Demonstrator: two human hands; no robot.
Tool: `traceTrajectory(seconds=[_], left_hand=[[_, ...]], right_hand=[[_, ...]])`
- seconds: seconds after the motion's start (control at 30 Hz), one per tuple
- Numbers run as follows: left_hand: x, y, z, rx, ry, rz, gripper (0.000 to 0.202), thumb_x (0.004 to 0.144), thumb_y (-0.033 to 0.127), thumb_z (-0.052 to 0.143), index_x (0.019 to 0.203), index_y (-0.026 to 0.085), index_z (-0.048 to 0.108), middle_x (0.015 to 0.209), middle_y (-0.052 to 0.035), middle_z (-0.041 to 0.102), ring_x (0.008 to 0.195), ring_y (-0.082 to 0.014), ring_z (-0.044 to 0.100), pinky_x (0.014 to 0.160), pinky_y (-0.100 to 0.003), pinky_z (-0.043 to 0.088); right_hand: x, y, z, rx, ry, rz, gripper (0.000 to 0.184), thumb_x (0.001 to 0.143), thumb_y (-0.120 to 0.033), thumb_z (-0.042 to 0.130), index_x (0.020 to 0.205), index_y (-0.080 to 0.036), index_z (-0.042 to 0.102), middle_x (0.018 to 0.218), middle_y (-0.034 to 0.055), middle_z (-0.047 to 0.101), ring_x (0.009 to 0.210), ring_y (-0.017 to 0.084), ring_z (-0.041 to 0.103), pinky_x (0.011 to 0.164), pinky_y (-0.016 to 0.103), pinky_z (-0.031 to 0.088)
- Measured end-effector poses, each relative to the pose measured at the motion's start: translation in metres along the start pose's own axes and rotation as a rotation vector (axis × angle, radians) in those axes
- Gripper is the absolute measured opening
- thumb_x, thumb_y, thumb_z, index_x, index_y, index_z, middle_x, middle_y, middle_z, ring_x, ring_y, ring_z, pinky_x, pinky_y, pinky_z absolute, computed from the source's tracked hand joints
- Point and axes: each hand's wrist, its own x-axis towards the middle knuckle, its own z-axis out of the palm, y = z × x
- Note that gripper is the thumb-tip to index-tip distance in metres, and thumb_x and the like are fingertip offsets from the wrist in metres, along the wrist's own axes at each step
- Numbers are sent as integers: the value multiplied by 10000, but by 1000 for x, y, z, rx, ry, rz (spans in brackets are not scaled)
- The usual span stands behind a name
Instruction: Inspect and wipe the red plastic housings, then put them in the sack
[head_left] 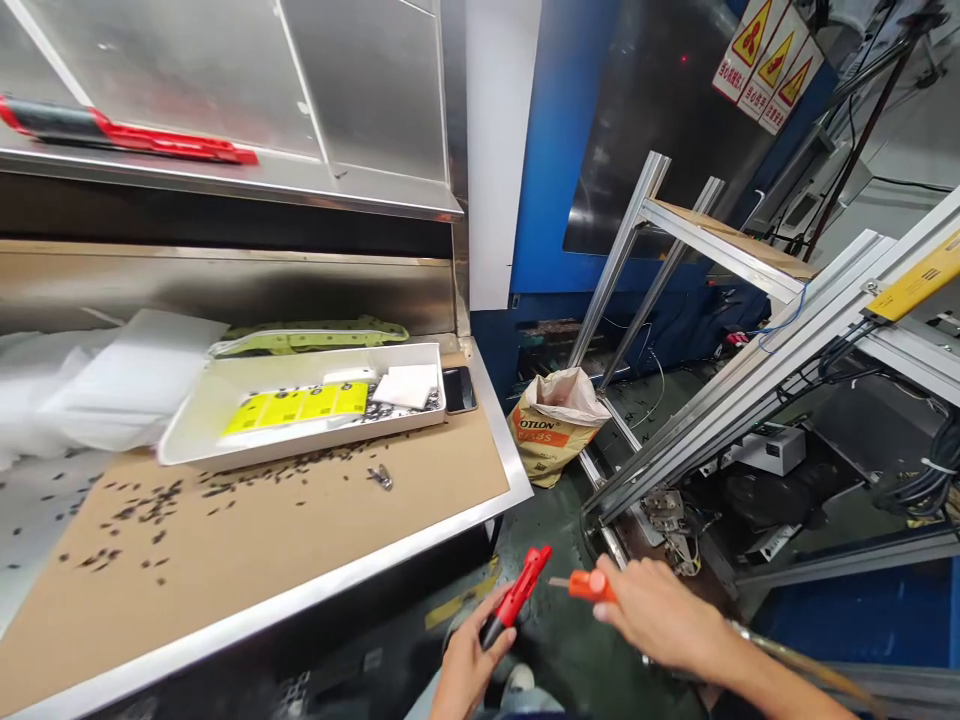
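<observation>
Below the bench edge, my left hand (pixel 466 655) is closed around a red-and-black plastic part (pixel 525 588), its red end pointing up and to the right. My right hand (pixel 660 612) grips an orange utility knife (pixel 590 585) by its handle. The knife's thin blade points left and stops a short gap away from the red part. A similar, longer red-and-black plastic part (pixel 135 137) lies on the metal shelf at upper left.
On the bench (pixel 420 510) are small scattered black pieces, a metal clip-like item (pixel 381 477), a white tray (pixel 315 445) with yellow labels, a phone (pixel 459 389) and white foam bags (pixel 112 390). A paper sack (pixel 555 430) and an aluminium frame (pixel 675 440) stand to the right.
</observation>
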Motion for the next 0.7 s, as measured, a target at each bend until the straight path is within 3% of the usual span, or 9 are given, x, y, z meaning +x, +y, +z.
traceTrajectory(seconds=[0.1,0.23,0.3,0.4,0.47,0.5,0.57,0.63,0.7], left_hand=[[-7,5,-2,0,34,-8,528,590,515,777,1056,274,723,1178,-90,707,1185,-358,567,1097,-496,337],[-18,20,-6,-21,80,-30,480,589,466,801,1031,289,741,1183,-71,706,1204,-353,543,1121,-478,303],[-23,29,-9,-46,110,-64,450,578,400,833,1008,293,752,1177,-66,705,1223,-351,523,1137,-457,271],[-28,40,-8,-147,135,-139,451,539,267,876,975,294,762,1194,-49,689,1286,-317,464,1150,-360,236],[-28,42,-4,-279,137,-221,469,536,187,877,976,293,755,1219,-32,674,1304,-276,454,1103,-279,316],[-27,41,-2,-364,136,-282,492,560,165,864,1019,290,736,1207,-37,679,1246,-267,519,1023,-262,423],[-23,39,1,-567,132,-441,523,680,178,792,1175,257,644,1099,-88,711,934,-242,690,692,-239,582],[-21,36,0,-799,105,-617,463,841,207,634,1287,147,524,925,-141,717,576,-165,670,421,-179,508],[-21,36,-5,-1030,70,-746,372,938,190,469,1278,38,484,824,-152,687,456,-82,587,374,-101,437]], right_hand=[[7,-2,-1,15,-27,-82,325,916,-369,513,1178,-184,565,1002,151,700,942,341,664,780,397,474],[16,1,-4,9,40,-39,329,950,-315,409,1192,-130,531,1023,202,677,958,370,655,773,436,469],[19,4,-6,12,17,-95,321,928,-361,466,1168,-168,556,1008,164,688,946,353,662,782,418,472],[23,8,-9,4,29,-88,336,935,-366,438,1168,-154,554,1011,178,686,954,362,661,781,432,477],[24,6,-8,-5,43,-63,361,941,-353,408,1192,-126,535,1010,206,679,952,379,660,764,454,483],[23,4,-7,-8,31,-77,365,928,-363,434,1190,-133,542,991,198,685,938,377,664,758,453,487],[21,-2,-3,-12,-13,-135,377,879,-385,524,1181,-163,565,938,165,703,902,365,674,745,436,496],[17,-9,0,-18,-19,-154,366,883,-357,513,1185,-156,566,949,167,703,914,357,668,762,437,491],[14,-13,1,-17,13,-129,352,924,-333,437,1199,-144,548,1005,183,691,947,349,657,789,437,479]])
